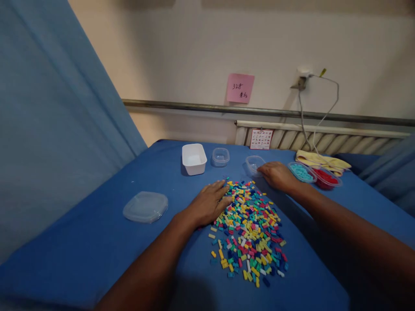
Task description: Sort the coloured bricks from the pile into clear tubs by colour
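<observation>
A loose pile of small multicoloured toy building bricks [249, 229] is spread over the blue sheet [136, 259] in front of me. My left hand [210, 202] rests with its fingers stretched out on the pile's upper left edge. Beyond the pile, my right hand [276, 175] has its fingers closed at the near right rim of a clear plastic container [253, 160]. No bricks can be made out inside that container. Whether the fingertips also hold a brick is hidden.
Left of that container stand a clear tub [221, 157] and a white box [194, 159]. Stacked clear lids [145, 207] lie at left. On the right are a tub of turquoise bricks [302, 172], a tub of red bricks [326, 178] and a yellow cloth [322, 162].
</observation>
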`<state>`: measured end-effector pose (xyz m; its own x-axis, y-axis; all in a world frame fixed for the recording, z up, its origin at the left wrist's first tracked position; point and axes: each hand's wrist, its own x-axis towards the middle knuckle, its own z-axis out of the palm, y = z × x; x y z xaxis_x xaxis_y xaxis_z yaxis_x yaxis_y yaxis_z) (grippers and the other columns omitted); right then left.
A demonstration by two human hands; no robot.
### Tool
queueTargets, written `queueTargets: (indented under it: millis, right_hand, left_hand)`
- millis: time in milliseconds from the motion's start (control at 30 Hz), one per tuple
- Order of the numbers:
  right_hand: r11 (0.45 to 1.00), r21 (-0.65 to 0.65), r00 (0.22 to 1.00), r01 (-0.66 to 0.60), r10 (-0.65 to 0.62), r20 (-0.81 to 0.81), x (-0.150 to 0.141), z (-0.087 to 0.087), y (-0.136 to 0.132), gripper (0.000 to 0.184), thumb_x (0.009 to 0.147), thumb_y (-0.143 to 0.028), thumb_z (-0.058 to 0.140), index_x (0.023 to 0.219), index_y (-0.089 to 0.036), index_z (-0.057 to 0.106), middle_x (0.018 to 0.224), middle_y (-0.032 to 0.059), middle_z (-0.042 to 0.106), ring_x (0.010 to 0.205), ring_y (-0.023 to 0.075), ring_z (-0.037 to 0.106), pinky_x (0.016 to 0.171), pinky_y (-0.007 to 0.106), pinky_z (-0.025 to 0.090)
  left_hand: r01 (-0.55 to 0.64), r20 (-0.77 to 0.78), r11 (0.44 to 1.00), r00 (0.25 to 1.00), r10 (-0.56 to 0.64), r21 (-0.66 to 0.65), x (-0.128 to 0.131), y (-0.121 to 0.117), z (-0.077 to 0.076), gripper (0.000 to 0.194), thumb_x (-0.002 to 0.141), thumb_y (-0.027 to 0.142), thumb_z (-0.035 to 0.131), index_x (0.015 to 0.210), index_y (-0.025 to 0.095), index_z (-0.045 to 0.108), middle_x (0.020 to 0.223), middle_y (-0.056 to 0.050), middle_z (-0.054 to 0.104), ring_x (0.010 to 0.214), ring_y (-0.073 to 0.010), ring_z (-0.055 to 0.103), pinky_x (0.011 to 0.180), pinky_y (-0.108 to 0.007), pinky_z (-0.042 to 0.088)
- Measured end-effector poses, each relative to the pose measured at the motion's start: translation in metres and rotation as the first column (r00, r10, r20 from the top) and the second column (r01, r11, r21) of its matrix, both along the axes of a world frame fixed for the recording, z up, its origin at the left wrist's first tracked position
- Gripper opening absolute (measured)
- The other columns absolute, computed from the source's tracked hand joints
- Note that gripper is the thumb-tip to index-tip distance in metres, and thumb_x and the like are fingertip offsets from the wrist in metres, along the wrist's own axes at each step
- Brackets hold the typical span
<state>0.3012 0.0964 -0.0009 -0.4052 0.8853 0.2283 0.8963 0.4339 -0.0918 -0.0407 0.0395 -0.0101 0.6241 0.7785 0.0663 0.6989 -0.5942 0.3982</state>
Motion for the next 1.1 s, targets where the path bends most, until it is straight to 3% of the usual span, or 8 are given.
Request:
queueTargets:
  millis: [200, 300, 400, 567, 733, 900, 1000, 1100]
  right_hand:
    - [0.994, 0.091, 0.998, -0.054, 0.052, 0.030, 0.062, -0.008, -0.077, 0.043, 0.096, -0.016, 0.048, 0.129, -0.018, 0.075, 0.127, 0.0166, 0.076, 0.122, 0.0337, 0.067, 0.111, 0.053, 0.047]
    - [0.988, 0.146, 0.990, -0.049, 0.067, -0.121, 0.053, -0.008, -0.105, 0.047, 0.099, -0.024, 0.050, 0.142, -0.021, 0.069, 0.143, 0.0142, 0.069, 0.137, 0.0359, 0.060, 0.119, 0.061, 0.042]
    - [0.983, 0.067, 0.948, -0.170, 0.181, -0.262, 0.015, -0.006, -0.127, 0.050, 0.106, -0.039, 0.050, 0.153, -0.026, 0.059, 0.153, 0.0108, 0.062, 0.144, 0.0333, 0.055, 0.123, 0.059, 0.040]
    - [0.877, -0.243, 0.892, -0.414, 0.338, -0.301, -0.027, -0.009, -0.162, 0.080, 0.105, -0.064, 0.050, 0.171, -0.024, 0.028, 0.174, 0.0114, 0.028, 0.161, 0.0343, 0.027, 0.132, 0.057, 0.025]
    - [0.824, -0.269, 0.849, -0.498, 0.401, -0.343, -0.020, -0.016, -0.190, 0.086, 0.102, -0.067, 0.056, 0.172, -0.035, 0.017, 0.177, 0.0061, 0.016, 0.163, 0.0347, 0.017, 0.133, 0.058, 0.017]
    - [0.841, -0.223, 0.853, -0.494, 0.418, -0.313, -0.048, -0.023, -0.197, 0.091, 0.100, -0.074, 0.053, 0.172, -0.029, 0.021, 0.177, 0.0105, 0.015, 0.164, 0.0358, 0.013, 0.133, 0.059, 0.016]
    - [0.861, -0.188, 0.871, -0.472, 0.424, -0.247, -0.075, -0.024, -0.179, 0.089, 0.102, -0.074, 0.044, 0.171, -0.020, 0.027, 0.176, 0.0149, 0.019, 0.164, 0.0350, 0.014, 0.134, 0.056, 0.011]
    - [0.873, -0.193, 0.891, -0.448, 0.417, -0.182, -0.098, -0.021, -0.141, 0.086, 0.107, -0.070, 0.034, 0.169, -0.012, 0.030, 0.176, 0.0188, 0.020, 0.164, 0.0349, 0.015, 0.134, 0.054, 0.011]
  left_hand:
    - [-0.150, -0.022, 0.989, 0.988, 0.150, 0.007, 0.003, 0.021, -0.003, 0.078, 0.106, 0.068, 0.025, 0.164, 0.019, 0.042, 0.173, -0.015, 0.030, 0.162, -0.0284, 0.028, 0.132, -0.048, 0.020]
    - [-0.125, -0.024, 0.992, 0.992, 0.124, -0.029, 0.018, 0.026, 0.001, 0.077, 0.106, 0.068, 0.026, 0.163, 0.020, 0.043, 0.172, -0.014, 0.033, 0.162, -0.0281, 0.029, 0.132, -0.049, 0.021]
    - [-0.015, -0.059, 0.998, 0.998, 0.011, -0.061, 0.037, 0.017, 0.012, 0.075, 0.106, 0.068, 0.029, 0.162, 0.021, 0.045, 0.171, -0.013, 0.036, 0.162, -0.0271, 0.029, 0.132, -0.048, 0.021]
    - [0.146, -0.182, 0.987, 0.971, -0.156, -0.069, 0.044, -0.039, 0.033, 0.078, 0.106, 0.068, 0.033, 0.166, 0.018, 0.038, 0.174, -0.014, 0.025, 0.164, -0.0291, 0.021, 0.134, -0.048, 0.018]
    - [0.156, -0.253, 0.987, 0.953, -0.163, -0.049, 0.018, -0.115, 0.041, 0.076, 0.106, 0.067, 0.035, 0.171, 0.029, 0.026, 0.177, -0.006, 0.018, 0.165, -0.0277, 0.015, 0.136, -0.048, 0.017]
    - [0.104, -0.286, 0.994, 0.954, -0.087, 0.045, 0.009, -0.145, 0.026, 0.086, 0.102, 0.072, 0.039, 0.172, 0.024, 0.022, 0.177, -0.012, 0.017, 0.165, -0.0311, 0.016, 0.134, -0.054, 0.021]
    - [0.028, -0.288, 0.994, 0.958, 0.004, 0.108, 0.009, -0.123, 0.015, 0.080, 0.105, 0.069, 0.035, 0.170, 0.023, 0.028, 0.177, -0.013, 0.020, 0.165, -0.0315, 0.017, 0.133, -0.056, 0.022]
    - [-0.043, -0.272, 0.992, 0.959, 0.075, 0.122, 0.010, -0.080, 0.009, 0.075, 0.108, 0.064, 0.029, 0.168, 0.020, 0.031, 0.177, -0.015, 0.022, 0.164, -0.0313, 0.021, 0.131, -0.054, 0.026]
